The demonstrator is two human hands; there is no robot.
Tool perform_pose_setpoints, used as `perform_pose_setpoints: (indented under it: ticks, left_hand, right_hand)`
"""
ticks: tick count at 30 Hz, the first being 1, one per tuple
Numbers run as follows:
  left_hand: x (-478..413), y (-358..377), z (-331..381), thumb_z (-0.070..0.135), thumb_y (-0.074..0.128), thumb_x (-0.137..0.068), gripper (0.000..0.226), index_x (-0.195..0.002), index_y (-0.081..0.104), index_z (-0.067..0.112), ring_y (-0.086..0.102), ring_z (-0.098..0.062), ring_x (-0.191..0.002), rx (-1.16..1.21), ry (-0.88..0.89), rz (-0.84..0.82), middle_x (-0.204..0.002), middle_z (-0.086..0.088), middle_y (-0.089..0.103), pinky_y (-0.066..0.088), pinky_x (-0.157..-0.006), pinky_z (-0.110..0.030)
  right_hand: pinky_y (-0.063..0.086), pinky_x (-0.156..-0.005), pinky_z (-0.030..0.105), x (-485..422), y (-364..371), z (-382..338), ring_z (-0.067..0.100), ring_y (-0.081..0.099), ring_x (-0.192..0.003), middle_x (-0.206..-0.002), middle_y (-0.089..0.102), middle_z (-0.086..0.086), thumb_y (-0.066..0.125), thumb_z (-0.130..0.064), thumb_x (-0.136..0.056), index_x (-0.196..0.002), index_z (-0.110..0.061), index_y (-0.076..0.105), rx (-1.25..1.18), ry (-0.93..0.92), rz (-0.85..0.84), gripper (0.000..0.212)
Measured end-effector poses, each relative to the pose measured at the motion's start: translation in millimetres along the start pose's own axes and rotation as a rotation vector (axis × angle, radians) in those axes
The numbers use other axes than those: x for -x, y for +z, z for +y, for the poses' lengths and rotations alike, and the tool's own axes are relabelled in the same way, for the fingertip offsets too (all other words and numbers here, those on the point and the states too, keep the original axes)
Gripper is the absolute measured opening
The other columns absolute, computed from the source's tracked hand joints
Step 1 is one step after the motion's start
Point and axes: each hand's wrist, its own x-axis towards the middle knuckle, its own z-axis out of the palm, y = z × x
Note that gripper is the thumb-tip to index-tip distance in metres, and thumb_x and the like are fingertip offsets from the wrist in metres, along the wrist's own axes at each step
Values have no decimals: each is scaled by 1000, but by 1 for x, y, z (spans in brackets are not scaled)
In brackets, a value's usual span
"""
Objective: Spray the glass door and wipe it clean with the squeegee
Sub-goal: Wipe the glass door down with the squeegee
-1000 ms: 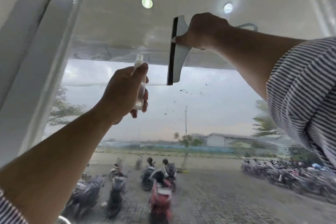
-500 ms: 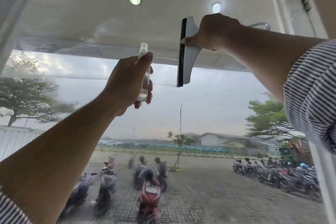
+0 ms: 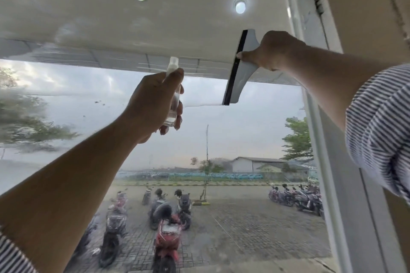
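The squeegee [image 3: 243,77] has slid toward the door frame [image 3: 320,139], the right hand [image 3: 275,51] gripping it to clear spray, while the left hand [image 3: 150,104] clasps the spray bottle [image 3: 175,99] ready.

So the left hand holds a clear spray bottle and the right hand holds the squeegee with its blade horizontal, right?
Not quite. The head view shows the squeegee in the right hand with its blade nearly upright, not horizontal. The left hand does hold the clear spray bottle.
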Motion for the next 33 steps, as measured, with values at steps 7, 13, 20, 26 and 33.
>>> perform_pose_setpoints:
  ticks: [7, 13, 20, 26, 33]
  left_hand:
    - [4, 21, -4, 42, 46, -104, 37, -83, 52, 13, 55, -27, -39, 0, -8, -37, -52, -5, 58, 33, -36, -21]
    - [4, 29, 4, 40, 46, -103, 35, -82, 51, 13, 55, -27, -39, 11, -19, -67, -52, -6, 58, 33, -39, -21]
    - [6, 21, 14, 42, 47, -103, 37, -82, 51, 13, 54, -27, -38, 26, -29, -73, -51, -6, 57, 34, -40, -21]
    - [6, 15, 18, 41, 47, -104, 38, -83, 52, 10, 55, -28, -38, -11, -10, -73, -52, -7, 58, 34, -38, -22]
    - [10, 17, 12, 40, 45, -105, 38, -83, 52, 10, 56, -28, -40, -50, -2, -93, -53, -8, 58, 34, -36, -23]
  right_hand:
    - [44, -71, 34, 4, 6, 42, 31, 59, -80, -71, 55, 8, 58, -74, -80, -78, -10, 48, -112, 135, -17, 65]
    - [43, -66, 31, 24, 16, 53, 30, 59, -82, -80, 57, 8, 58, -69, -83, -102, -11, 53, -235, 238, -28, 61]
    - [39, -51, 25, 44, 10, 47, 20, 50, -56, -71, 53, 4, 61, -63, -83, -98, -11, 57, -501, 344, -20, 55]
    - [35, -47, 20, 20, -10, 12, 15, 38, -48, -63, 46, 2, 58, -53, -92, -81, -17, 55, -903, 423, -38, 38]
    - [32, -50, 22, 1, -6, -2, 16, 34, -47, -63, 43, 4, 51, -44, -95, -76, -14, 45, -714, 413, -141, 37]
